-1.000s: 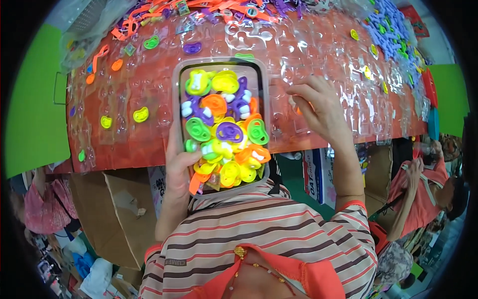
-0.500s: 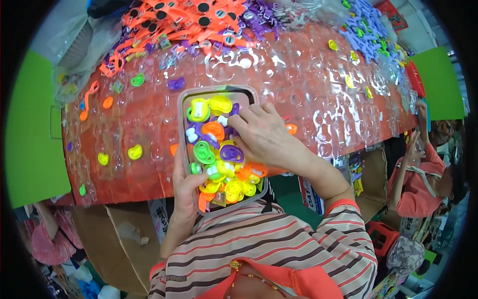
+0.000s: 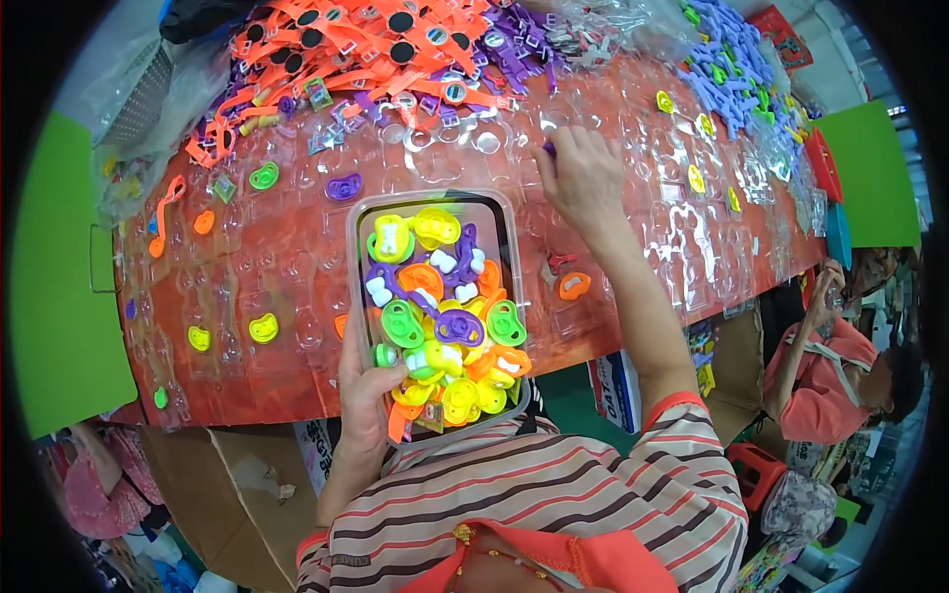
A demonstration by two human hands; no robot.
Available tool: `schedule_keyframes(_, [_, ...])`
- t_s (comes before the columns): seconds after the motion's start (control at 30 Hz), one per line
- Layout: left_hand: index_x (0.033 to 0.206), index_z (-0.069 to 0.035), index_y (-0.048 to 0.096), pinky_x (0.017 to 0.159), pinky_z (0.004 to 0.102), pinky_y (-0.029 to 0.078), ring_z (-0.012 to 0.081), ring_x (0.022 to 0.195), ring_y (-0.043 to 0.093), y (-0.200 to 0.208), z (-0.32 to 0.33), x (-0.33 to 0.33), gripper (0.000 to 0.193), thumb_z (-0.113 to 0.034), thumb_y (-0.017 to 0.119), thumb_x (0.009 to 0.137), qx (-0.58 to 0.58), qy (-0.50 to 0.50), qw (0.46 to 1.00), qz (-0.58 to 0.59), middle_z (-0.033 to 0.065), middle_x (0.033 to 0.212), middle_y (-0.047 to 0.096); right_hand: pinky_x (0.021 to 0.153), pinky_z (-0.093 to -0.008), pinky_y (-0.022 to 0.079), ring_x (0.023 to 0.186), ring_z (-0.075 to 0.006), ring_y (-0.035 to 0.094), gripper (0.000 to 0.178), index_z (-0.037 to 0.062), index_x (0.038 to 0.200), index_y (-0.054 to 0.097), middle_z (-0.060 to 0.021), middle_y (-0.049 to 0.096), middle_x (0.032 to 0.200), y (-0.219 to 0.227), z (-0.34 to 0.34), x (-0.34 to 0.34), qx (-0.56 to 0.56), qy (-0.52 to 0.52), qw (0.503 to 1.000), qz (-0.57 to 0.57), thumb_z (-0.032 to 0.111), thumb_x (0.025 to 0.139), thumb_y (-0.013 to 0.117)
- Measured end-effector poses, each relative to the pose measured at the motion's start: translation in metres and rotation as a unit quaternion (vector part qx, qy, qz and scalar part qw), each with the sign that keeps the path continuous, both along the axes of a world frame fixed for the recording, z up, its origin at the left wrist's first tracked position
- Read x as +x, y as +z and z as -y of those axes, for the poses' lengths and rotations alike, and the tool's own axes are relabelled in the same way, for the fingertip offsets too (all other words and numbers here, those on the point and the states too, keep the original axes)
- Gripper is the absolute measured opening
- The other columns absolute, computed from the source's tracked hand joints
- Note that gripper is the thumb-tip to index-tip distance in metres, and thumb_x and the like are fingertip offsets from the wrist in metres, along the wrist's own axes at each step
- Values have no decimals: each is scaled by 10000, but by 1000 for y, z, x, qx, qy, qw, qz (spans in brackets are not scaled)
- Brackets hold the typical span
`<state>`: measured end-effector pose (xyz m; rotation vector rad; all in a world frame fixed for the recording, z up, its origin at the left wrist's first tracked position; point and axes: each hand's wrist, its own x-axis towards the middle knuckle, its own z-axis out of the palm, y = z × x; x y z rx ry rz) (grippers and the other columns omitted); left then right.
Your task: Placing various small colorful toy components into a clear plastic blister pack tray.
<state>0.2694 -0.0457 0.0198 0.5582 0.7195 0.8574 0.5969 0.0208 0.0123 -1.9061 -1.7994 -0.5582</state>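
My left hand [image 3: 366,400] grips the near left side of a clear plastic tub [image 3: 509,257], thumb over the rim. Toy pacifiers in yellow, green, orange and purple fill it, some with white bone-shaped pieces. Beyond the tub's far right corner, my right hand [image 3: 585,183] is closed on a small purple piece [image 3: 550,148], mostly covered by the fingers; it looks like a toy pacifier. Below that hand are clear blister trays [image 3: 474,148] laid over the red tabletop. Some cavities hold single pacifiers, such as a purple one [image 3: 344,186] and a yellow one [image 3: 263,328].
Orange toy watches [image 3: 356,40] are heaped at the far edge, beside purple ones [image 3: 519,44]. Blue-violet pieces [image 3: 732,69] lie far right. A grey basket [image 3: 138,94] stands far left. Cardboard boxes [image 3: 227,484] sit below the near edge. Another person [image 3: 825,376] works at the right.
My right hand has left the tub and moved up and right over the trays, with a purple piece in its fingers. My left hand still holds the tub.
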Motion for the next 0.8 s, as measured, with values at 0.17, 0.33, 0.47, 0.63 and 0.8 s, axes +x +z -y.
schedule_keyframes(0.17, [1515,-18,247,1043,378,449,242,1220,548,1,0,3,875,-1,587,708,-7,11,1000,13,139,1355,512,735,-415,418,792,-258,633,255,97,935,674,-69,654,837,-13,-8,-7,-72,-36,995,59,348,901,650])
schedule_keyframes(0.33, [1523,-24,241,1069,382,414,247,1248,523,-4,0,5,902,-5,591,692,12,-12,1000,-5,132,1364,503,735,-407,452,782,-259,620,131,77,955,673,-78,638,811,28,26,-51,-43,157,974,-161,162,855,682])
schedule_keyframes(0.47, [1525,-32,243,1045,370,427,239,1194,548,-3,6,17,902,-3,584,690,23,-39,999,2,120,1324,518,715,-382,464,812,-271,587,377,107,1144,610,-79,579,935,36,37,-85,-99,293,949,-66,119,776,694])
schedule_keyframes(0.63, [1513,-31,260,1059,375,428,242,1224,535,8,11,31,881,-21,574,690,15,-59,998,11,125,1338,509,693,-373,467,792,-244,586,409,97,1108,597,-66,514,848,36,41,-84,-70,298,952,-16,169,718,695])
schedule_keyframes(0.8, [1496,-12,275,1085,387,409,256,1253,520,6,11,32,901,-66,595,655,23,-64,997,-26,131,1357,501,701,-315,493,876,-245,625,334,49,1061,599,-100,601,1013,45,59,-51,-32,270,931,-243,163,785,750])
